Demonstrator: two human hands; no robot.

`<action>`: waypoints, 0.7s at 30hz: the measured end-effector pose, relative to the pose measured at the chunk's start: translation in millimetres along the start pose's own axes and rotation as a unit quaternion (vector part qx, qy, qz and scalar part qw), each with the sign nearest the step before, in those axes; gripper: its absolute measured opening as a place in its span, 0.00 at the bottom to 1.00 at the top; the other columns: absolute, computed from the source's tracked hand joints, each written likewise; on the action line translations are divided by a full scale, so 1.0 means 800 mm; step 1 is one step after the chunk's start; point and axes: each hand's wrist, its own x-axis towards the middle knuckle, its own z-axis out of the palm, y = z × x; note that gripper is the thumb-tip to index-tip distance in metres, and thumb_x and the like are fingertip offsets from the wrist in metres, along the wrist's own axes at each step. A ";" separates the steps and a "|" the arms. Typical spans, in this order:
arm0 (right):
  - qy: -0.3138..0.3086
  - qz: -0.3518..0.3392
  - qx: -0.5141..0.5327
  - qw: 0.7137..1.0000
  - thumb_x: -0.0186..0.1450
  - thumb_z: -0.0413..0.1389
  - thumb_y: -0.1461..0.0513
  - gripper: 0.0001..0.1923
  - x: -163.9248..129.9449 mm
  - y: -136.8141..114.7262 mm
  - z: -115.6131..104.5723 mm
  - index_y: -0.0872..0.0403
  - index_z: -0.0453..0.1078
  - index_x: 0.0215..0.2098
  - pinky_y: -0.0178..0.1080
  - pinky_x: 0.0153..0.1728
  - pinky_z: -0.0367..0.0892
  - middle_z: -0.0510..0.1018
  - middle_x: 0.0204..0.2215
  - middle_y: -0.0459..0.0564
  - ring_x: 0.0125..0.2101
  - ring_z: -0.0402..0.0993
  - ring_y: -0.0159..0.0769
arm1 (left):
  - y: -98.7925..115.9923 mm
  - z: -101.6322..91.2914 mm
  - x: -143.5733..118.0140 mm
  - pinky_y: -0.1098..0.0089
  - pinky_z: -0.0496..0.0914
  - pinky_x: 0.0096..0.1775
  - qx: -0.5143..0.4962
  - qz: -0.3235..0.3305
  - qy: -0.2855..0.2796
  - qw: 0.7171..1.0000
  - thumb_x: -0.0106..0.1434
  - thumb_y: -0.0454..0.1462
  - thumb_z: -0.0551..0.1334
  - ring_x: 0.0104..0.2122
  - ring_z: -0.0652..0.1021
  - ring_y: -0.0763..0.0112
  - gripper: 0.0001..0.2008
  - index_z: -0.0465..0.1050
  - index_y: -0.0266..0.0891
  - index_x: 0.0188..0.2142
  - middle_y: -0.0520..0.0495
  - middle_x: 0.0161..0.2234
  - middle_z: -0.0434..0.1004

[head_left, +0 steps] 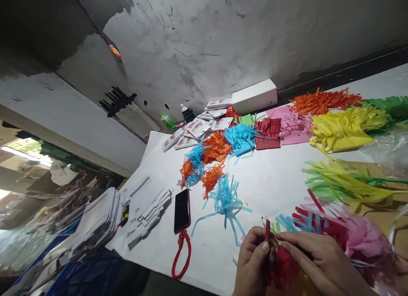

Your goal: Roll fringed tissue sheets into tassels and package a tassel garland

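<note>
At the near edge, the left hand [253, 255] grips a narrow dark-red paper strip [267, 230] between thumb and bent fingers, its end standing up, while the thumb and forefinger of the right hand [318, 253] pinch together at the same strip's side. Below and between the hands hangs a bunch of red fringed paper [285, 266], blurred, so whether strip and bunch are joined cannot be told. This piece looks in mid-handling, not complete. Just beside the right hand lie a crumpled pink tissue bunch [366, 234] and loose light-blue paper strips [293, 223], apparently not in hand yet. Past the hands, a splayed light-blue paper tassel [226, 198] rests on the white tabletop [267, 177], near a small orange paper tassel [212, 179]; both are gathered, seemingly further along. To the right, a long yellow-green strip bundle [344, 181] lies spread. Farther back, a row of fringed sheets shows a yellow fringed stack [342, 130], a dark-red fringed stack [267, 136] and a bright-blue fringed stack [242, 140]: cut into strips, but flat along one edge, so probably waiting. Beyond them, flat printed packets [197, 128] lie in a heap beside a long white box [255, 96].
</note>
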 end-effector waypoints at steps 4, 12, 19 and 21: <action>0.003 -0.003 -0.013 1.000 0.72 0.54 0.59 0.13 0.000 0.002 0.001 0.45 0.81 0.45 0.35 0.38 0.79 0.87 0.39 0.46 0.38 0.85 0.40 | -0.001 -0.002 0.000 0.78 0.58 0.25 0.017 -0.001 0.003 1.000 0.57 0.49 0.74 0.19 0.61 0.81 0.19 0.73 0.38 0.36 0.58 0.20 0.64; -0.007 0.053 0.017 0.998 0.69 0.54 0.56 0.14 0.006 -0.002 -0.005 0.47 0.82 0.41 0.35 0.32 0.78 0.86 0.31 0.48 0.31 0.84 0.41 | 0.004 -0.017 -0.008 0.68 0.72 0.39 0.350 0.172 -0.009 0.921 0.70 0.45 0.62 0.36 0.79 0.65 0.12 0.80 0.40 0.42 0.43 0.36 0.82; -0.022 0.098 0.107 0.989 0.69 0.56 0.52 0.13 0.014 0.000 -0.004 0.48 0.80 0.35 0.35 0.35 0.78 0.85 0.33 0.48 0.35 0.83 0.40 | 0.010 -0.014 -0.007 0.67 0.70 0.31 0.575 0.329 -0.078 0.745 0.65 0.31 0.59 0.30 0.78 0.63 0.13 0.76 0.43 0.48 0.43 0.31 0.79; 0.027 0.083 0.107 0.990 0.68 0.57 0.52 0.14 0.014 0.005 -0.004 0.49 0.80 0.31 0.35 0.40 0.78 0.84 0.38 0.51 0.40 0.83 0.42 | -0.001 -0.012 -0.006 0.65 0.72 0.32 0.597 0.319 -0.106 0.728 0.64 0.31 0.60 0.31 0.79 0.59 0.14 0.77 0.41 0.47 0.40 0.32 0.80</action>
